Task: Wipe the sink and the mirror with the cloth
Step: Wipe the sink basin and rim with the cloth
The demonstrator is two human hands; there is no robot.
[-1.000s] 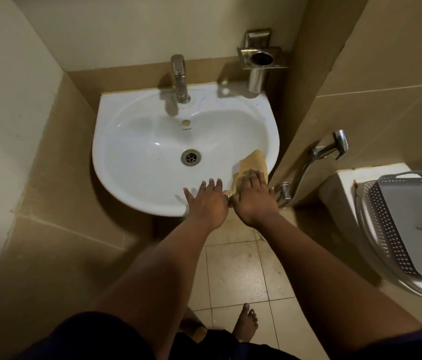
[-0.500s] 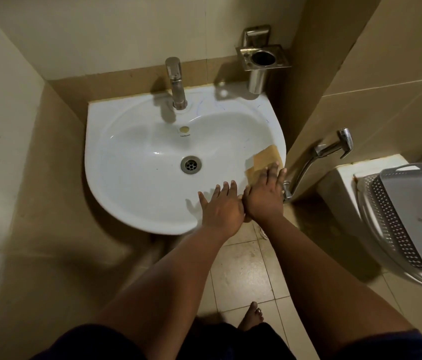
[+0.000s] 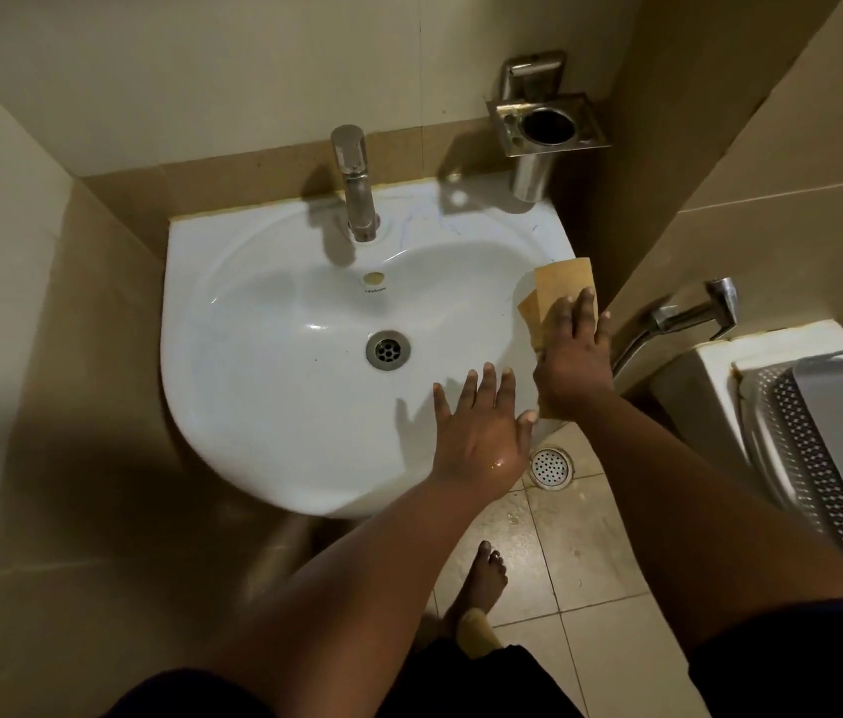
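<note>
Grip: the right hand [image 3: 572,349] lies flat on the cloth [image 3: 559,287], fingers extended and pressing it against the right rim of the sink [image 3: 264,406]; nothing is pinched or curled round. The left hand [image 3: 479,432] rests open, fingers spread, on the near right rim just beside it, holding nothing.

Progress (judged): the work is in the sink stage, with the cloth at the right edge of the basin. The bowl shows wet sheen near the drain [image 3: 387,349], but faint bluish marks remain on the back ledge right of the tap [image 3: 355,184], so that ledge and the left rim probably still need a pass. No mirror is in view; that part of the task appears not yet begun.

Materials and shapes: the sink is glazed white ceramic, a rounded wall-hung bowl with a flat back ledge, smooth and reflective. The cloth is tan, thin and folded into a rectangle, 1 corner peeking out at the left. The tap is a plain upright metal cylinder. The holder [image 3: 546,124] on the wall is brushed metal, a square plate with a round cup. The floor [image 3: 580,557] is glossy beige tile with a perforated round floor drain [image 3: 550,466].
</note>
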